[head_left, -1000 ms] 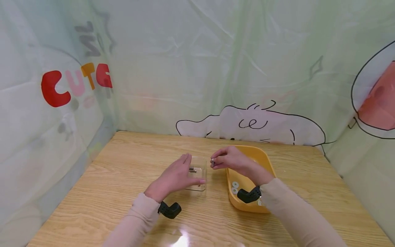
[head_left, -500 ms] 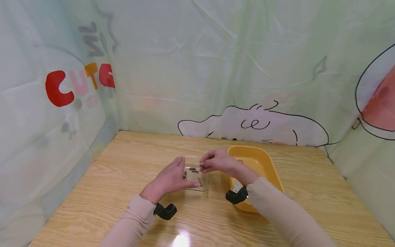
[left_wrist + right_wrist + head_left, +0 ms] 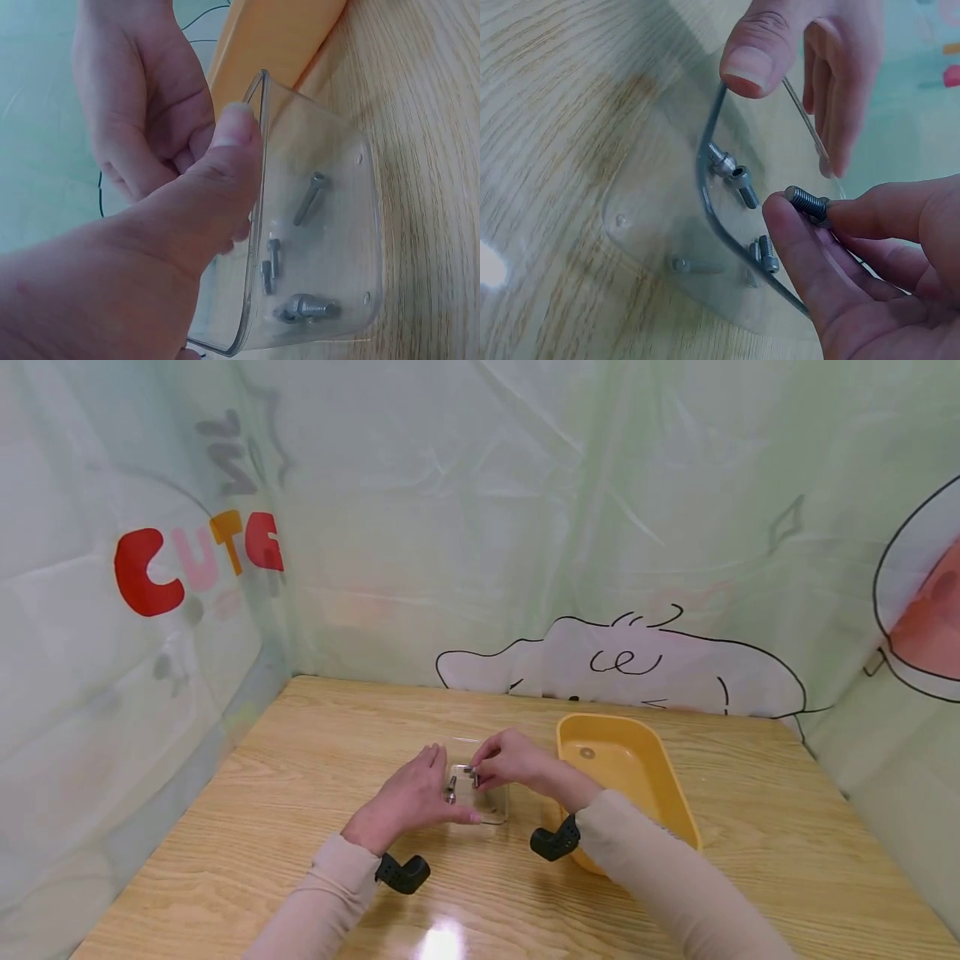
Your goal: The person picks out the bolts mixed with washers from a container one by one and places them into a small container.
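A clear plastic box stands on the table, with several metal bolts lying on its bottom. My left hand rests against the box's left side, fingers straight and thumb stretched out along the rim. Over the box, my right hand pinches a short threaded bolt between thumb and fingertip. Seen from the right wrist, that bolt is above the rim, apart from the bolts below, which include socket-head ones.
To the right stands a yellow-orange bin, its near left part hidden by my right forearm. A small round disc shows at its far end. A printed curtain rises behind the wooden table.
My right hand has moved left with the bolt, from beside the bin to over the clear box. My left hand has shifted slightly left relative to the box.
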A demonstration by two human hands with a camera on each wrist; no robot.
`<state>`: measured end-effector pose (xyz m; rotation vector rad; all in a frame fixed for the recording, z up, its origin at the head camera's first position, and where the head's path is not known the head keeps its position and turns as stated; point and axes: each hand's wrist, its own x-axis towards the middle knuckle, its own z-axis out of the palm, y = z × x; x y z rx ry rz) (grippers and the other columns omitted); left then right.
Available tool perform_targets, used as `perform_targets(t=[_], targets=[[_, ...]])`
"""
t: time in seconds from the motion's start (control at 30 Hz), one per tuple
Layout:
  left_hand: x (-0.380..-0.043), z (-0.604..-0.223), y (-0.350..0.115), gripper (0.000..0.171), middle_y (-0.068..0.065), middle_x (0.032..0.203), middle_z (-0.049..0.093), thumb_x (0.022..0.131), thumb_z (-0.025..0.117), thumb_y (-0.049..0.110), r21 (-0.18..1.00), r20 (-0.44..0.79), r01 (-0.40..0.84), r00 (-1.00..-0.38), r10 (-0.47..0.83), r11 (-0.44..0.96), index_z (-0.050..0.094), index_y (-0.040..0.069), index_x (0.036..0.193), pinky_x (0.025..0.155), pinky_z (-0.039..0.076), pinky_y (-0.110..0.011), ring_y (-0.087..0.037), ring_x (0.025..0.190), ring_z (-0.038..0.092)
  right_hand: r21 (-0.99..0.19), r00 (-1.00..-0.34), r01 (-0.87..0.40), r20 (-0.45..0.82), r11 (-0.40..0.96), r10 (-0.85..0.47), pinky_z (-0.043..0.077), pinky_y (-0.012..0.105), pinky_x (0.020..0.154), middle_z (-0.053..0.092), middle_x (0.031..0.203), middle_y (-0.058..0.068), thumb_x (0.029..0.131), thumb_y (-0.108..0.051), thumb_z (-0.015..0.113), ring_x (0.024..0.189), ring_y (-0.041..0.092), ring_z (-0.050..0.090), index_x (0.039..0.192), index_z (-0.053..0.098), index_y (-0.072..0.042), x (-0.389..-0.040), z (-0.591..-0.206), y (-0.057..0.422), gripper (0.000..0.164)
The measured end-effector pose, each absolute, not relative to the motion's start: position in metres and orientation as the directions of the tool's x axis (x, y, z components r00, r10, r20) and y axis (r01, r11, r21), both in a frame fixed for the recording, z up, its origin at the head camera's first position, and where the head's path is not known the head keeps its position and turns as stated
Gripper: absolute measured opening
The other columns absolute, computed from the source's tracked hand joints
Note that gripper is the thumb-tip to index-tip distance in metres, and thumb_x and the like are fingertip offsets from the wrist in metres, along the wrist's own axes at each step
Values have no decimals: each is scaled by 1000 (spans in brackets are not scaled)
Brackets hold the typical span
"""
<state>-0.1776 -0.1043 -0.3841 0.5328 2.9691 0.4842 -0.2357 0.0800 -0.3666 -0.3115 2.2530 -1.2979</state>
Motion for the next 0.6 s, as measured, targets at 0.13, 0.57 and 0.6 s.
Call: perform_targets(t=[0.13, 0.57, 0.6], targets=[[-179, -382, -103, 118, -30, 151, 38, 73, 70, 74, 301, -50, 318, -936, 348, 899, 33, -10, 146, 113, 41, -46, -38, 140, 42, -829, -843, 39, -327, 557, -428, 61, 36, 82, 70, 96, 14, 96, -2, 60, 80, 22, 72, 108, 69, 6, -235, -369, 74, 17], [-179, -380, -101, 116, -31, 148, 40, 73, 70, 74, 271, -59, 320, -936, 347, 908, 36, -12, 144, 111, 43, -44, -38, 136, 46, -776, -837, -35, -321, 630, -443, 61, 35, 79, 68, 88, 10, 94, 1, 61, 75, 19, 70, 101, 70, 5, -232, -373, 60, 13], [-179, -380, -101, 117, -31, 148, 40, 73, 71, 74, 271, -59, 319, -936, 346, 908, 36, -12, 144, 111, 43, -44, -37, 136, 46, -775, -837, -34, -323, 631, -442, 61, 35, 78, 68, 87, 10, 94, 1, 60, 75, 19, 70, 100, 70, 6, -232, -373, 60, 13]])
